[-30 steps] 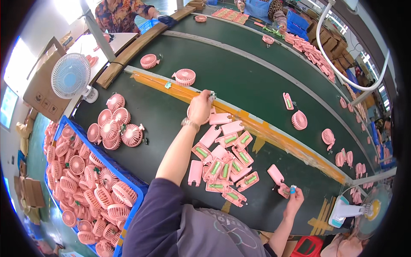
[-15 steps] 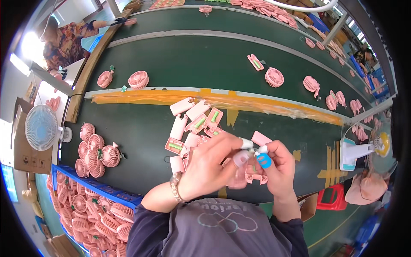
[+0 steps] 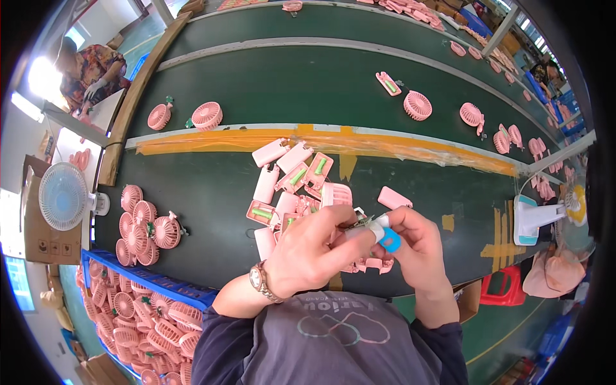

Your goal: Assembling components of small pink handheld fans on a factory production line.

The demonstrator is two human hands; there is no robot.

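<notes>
My left hand (image 3: 311,250), with a wristwatch below it, curls around a pink mini fan (image 3: 337,194) whose slatted rim shows above the fingers. My right hand (image 3: 416,247) meets it, thumb and fingertips pinched at small parts by the fan; what exactly they grip is too small to tell. White covers sit on some fingertips and a blue one on the right thumb. Under the hands lies a pink casing piece (image 3: 375,264). Beyond my left hand is a pile of pink handle shells (image 3: 266,185), several with green strips inside. A single pink shell (image 3: 394,197) lies past my right hand.
Pink fan heads cluster (image 3: 136,237) at the left, above a blue crate (image 3: 144,277) full of more. Taped edging (image 3: 321,146) divides the bench from a green conveyor (image 3: 289,83) carrying fans. Desk fans stand left (image 3: 63,196) and right (image 3: 536,218). A person (image 3: 93,77) sits far left.
My left hand has turned, and the fan's slatted rim now shows above its fingers. The fingertips remain together. The far-left person's outstretched arm has drawn back from the conveyor.
</notes>
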